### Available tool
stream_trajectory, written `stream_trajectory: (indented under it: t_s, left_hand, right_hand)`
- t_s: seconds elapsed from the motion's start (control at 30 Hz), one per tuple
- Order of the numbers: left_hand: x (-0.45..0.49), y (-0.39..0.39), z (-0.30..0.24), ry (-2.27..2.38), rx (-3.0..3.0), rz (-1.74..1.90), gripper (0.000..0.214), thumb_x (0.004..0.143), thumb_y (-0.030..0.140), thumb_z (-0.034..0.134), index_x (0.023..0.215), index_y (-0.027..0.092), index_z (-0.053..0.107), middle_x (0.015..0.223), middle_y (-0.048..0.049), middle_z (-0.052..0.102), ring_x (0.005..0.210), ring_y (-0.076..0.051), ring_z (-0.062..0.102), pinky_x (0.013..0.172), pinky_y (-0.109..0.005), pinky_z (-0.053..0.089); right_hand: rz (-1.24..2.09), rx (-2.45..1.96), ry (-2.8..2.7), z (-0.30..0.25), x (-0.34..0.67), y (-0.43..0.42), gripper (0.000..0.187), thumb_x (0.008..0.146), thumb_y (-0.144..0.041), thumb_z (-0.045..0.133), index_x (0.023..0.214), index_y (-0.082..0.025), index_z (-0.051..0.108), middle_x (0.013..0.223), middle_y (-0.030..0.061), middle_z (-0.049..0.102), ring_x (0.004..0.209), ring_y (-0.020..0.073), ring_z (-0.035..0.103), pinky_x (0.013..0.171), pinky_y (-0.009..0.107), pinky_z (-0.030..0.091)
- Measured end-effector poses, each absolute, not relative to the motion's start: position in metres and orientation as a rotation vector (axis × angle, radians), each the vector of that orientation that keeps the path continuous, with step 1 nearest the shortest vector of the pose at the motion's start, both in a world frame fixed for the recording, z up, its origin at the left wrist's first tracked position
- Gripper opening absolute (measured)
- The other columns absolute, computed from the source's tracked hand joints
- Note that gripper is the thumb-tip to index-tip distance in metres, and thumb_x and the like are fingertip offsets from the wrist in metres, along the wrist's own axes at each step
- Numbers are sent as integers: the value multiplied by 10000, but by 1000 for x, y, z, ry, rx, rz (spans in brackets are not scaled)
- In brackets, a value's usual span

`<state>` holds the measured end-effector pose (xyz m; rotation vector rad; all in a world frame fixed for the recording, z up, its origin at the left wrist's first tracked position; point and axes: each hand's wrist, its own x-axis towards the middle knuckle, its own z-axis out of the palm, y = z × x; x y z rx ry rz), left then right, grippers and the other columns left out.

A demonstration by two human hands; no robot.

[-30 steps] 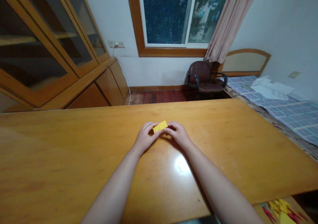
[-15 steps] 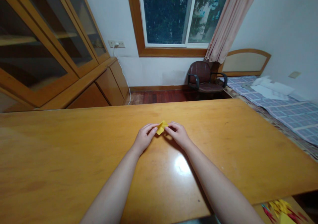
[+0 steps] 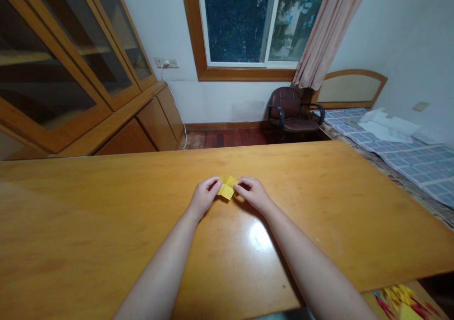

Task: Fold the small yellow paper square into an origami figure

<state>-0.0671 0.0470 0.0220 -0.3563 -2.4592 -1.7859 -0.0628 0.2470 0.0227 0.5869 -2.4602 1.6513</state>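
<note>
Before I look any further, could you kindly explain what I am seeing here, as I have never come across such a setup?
Of course. There is no machine here: these are a person's own bare hands. The view comes from a camera worn on the head, looking forward and down. The left hand and the right hand hold a small creased yellow paper from opposite sides, over a wooden table. At the lower right, yellow and red pieces lie on another surface, too small to make out well. Beyond the table are a chair, a window and a bed.
</note>
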Motion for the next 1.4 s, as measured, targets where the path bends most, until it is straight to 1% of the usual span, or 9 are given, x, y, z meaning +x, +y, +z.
stream_trajectory:
  t_s: [0.2,0.37,0.6,0.73,0.9,1.03,1.17,1.3,1.4]
  left_hand:
    - [-65,46,24,-2398,-323,-2008,310,792,449,641,852,146,668,817,-34,691,770,-183,631,691,-248,495]
    - [-62,47,28,-2319,-344,-2225,344,741,445,712,896,147,639,852,-42,696,785,-190,648,719,-265,506]
    - [-61,47,29,-2246,-323,-2381,490,743,409,717,1124,152,549,835,-48,694,727,-182,650,666,-259,485]
    - [-61,46,29,-2263,-279,-2361,579,778,380,682,1275,159,483,703,-3,652,610,-143,600,573,-218,424]
    - [-64,43,26,-2239,-270,-2372,570,776,379,676,1273,163,503,672,9,633,595,-136,580,565,-212,404]
    - [-65,44,25,-2224,-260,-2398,524,765,410,683,1206,155,564,731,-21,659,647,-160,612,597,-235,434]
    - [-65,45,25,-2217,-258,-2427,456,804,479,624,1126,157,610,815,-49,681,673,-171,622,605,-253,456]
    - [-68,43,21,-2248,-275,-2258,450,886,523,484,1073,148,651,662,-11,591,562,-130,510,532,-232,396]
    - [-71,41,19,-2177,-299,-2105,405,907,491,461,951,156,684,710,-10,536,620,-121,478,575,-228,400]
  right_hand:
    - [1752,542,-2443,20,-63,247,181,842,-304,603,746,-165,667,715,20,655,676,150,583,660,258,434]
    - [1998,409,-2335,17,-63,246,177,811,-348,641,801,-171,653,742,17,660,678,147,594,657,260,457]
    - [2102,415,-2167,14,-65,246,347,814,-306,656,1137,-205,582,747,-10,650,689,140,604,696,270,480]
    - [1865,571,-2247,18,-65,249,147,876,-238,566,964,-212,681,922,38,698,877,173,636,825,311,472]
    - [1710,738,-2262,23,-63,250,257,855,-110,513,975,-214,716,930,46,660,880,169,608,818,312,467]
    - [1689,684,-2250,23,-62,247,160,823,-186,640,947,-220,736,900,43,580,815,160,566,718,285,470]
    - [1683,595,-2215,20,-64,245,100,817,-290,694,873,-227,748,904,41,520,866,168,550,761,299,476]
    - [1819,538,-2204,17,-66,245,151,820,-343,688,800,-197,723,907,49,573,860,167,571,747,288,474]
    - [1998,464,-2244,15,-67,246,203,816,-378,682,795,-178,706,815,35,624,736,148,586,658,263,467]
